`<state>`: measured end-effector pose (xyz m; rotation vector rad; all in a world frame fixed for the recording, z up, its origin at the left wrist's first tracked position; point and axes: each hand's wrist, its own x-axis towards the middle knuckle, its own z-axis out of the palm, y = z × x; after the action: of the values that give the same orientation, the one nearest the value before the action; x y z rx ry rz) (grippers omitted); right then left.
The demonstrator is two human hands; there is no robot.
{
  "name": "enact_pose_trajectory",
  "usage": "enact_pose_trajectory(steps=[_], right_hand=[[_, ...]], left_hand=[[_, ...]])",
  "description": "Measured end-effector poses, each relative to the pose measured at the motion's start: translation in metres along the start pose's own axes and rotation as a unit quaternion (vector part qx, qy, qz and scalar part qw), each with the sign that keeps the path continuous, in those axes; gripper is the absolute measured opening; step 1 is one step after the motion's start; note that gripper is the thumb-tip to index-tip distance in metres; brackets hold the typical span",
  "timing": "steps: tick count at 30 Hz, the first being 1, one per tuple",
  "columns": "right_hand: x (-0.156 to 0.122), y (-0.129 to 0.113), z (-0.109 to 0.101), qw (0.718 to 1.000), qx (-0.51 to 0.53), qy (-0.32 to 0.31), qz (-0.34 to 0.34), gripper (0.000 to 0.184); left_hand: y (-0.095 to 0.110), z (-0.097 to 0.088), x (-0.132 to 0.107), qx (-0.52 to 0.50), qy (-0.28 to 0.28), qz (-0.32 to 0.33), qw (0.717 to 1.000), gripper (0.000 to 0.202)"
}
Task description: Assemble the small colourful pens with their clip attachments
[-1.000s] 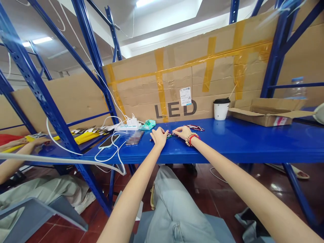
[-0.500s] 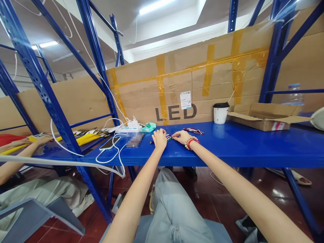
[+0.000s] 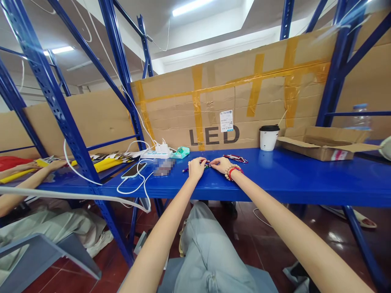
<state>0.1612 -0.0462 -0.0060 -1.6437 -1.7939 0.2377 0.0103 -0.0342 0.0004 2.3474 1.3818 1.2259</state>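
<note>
My left hand point(image 3: 197, 168) rests on the blue table with its fingers bent and closed over a small, shiny multicoloured piece point(image 3: 207, 166). Opposite it, my right hand point(image 3: 222, 165), with beaded and red bracelets at the wrist, pinches at the right end of the same piece. Fingers cover most of it, so its kind is unclear; green and dark glints show. A purple end point(image 3: 185, 170) pokes out left of my left hand; whether it belongs to that piece I cannot tell. Just behind my right hand lies a slim red and silver item point(image 3: 235, 158) that looks like a carabiner.
Left of my hands are a phone point(image 3: 133, 170), white cables, a power strip point(image 3: 156, 154) and a green packet point(image 3: 181, 152). A lidded cup point(image 3: 269, 138) and an open cardboard box point(image 3: 324, 142) stand at right. A co-worker's hands point(image 3: 50, 165) hold yellow material at far left.
My left hand's fingers have drawn in toward the piece, leaving less of it showing between my hands. My right hand stays pinched close by. The view has shifted slightly.
</note>
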Motion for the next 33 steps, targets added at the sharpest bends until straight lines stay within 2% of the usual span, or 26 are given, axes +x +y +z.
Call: enact_pose_trajectory(steps=[5, 10, 13, 15, 17, 21, 27, 33], right_hand=[[-0.005, -0.003, -0.007, 0.995, -0.073, 0.051, 0.054, 0.028], [-0.009, -0.001, -0.014, 0.964, -0.186, 0.118, 0.15, 0.029], [-0.006, 0.005, -0.014, 0.946, -0.218, 0.103, 0.219, 0.031], [-0.003, 0.01, -0.012, 0.94, -0.226, 0.08, 0.242, 0.03], [0.0, 0.014, -0.01, 0.939, -0.232, 0.079, 0.241, 0.029], [0.002, 0.017, -0.008, 0.929, -0.261, 0.126, 0.231, 0.03], [0.004, 0.018, -0.009, 0.93, -0.238, 0.068, 0.271, 0.037], [0.008, 0.026, -0.008, 0.942, -0.228, 0.087, 0.231, 0.033]], left_hand=[[0.007, -0.003, -0.006, 0.118, -0.011, -0.022, 0.993, 0.028], [0.007, -0.002, -0.008, 0.183, -0.042, -0.047, 0.981, 0.033], [0.007, -0.002, -0.009, 0.183, -0.033, -0.044, 0.981, 0.035], [0.008, -0.002, -0.01, 0.173, -0.023, -0.04, 0.984, 0.034], [0.01, -0.003, -0.011, 0.163, -0.018, -0.039, 0.986, 0.033], [0.011, -0.003, -0.011, 0.156, -0.015, -0.04, 0.987, 0.03], [0.012, -0.003, -0.012, 0.16, -0.01, -0.048, 0.986, 0.03], [0.013, -0.004, -0.013, 0.161, -0.012, -0.048, 0.986, 0.028]])
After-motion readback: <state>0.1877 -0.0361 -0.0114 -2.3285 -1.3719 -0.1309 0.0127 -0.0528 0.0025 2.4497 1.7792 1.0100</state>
